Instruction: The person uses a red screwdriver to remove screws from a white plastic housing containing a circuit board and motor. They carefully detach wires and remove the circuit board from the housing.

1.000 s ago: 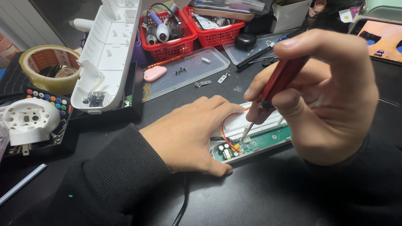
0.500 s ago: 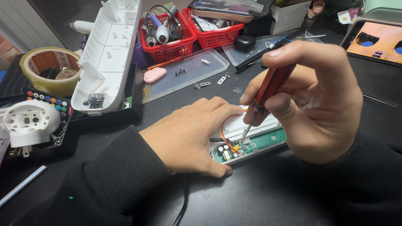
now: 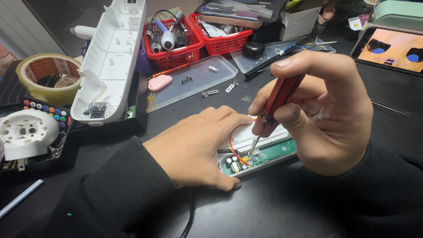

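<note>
The left hand (image 3: 194, 147) lies flat, fingers together, pressing the opened device (image 3: 260, 154) onto the dark worktop (image 3: 273, 207). The right hand (image 3: 326, 119) has its fingers clamped on a red screwdriver (image 3: 277, 99), tip down on the green circuit board (image 3: 269, 154). Farther off stands a white casing (image 3: 110, 57).

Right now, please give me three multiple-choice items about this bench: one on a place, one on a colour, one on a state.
1. Where does the screwdriver tip rest?
A. on the green board
B. in a red basket
C. on the tape roll

2. What colour is the screwdriver handle?
A. blue
B. red
C. yellow

3. How is the left hand?
A. raised in the air
B. holding the tape roll
C. flat on the table, against the opened device

Answers: 1 A, the shaft ends at the board by the red wires. 2 B, the handle in the right hand is red. 3 C, the palm lies down beside the board.
</note>
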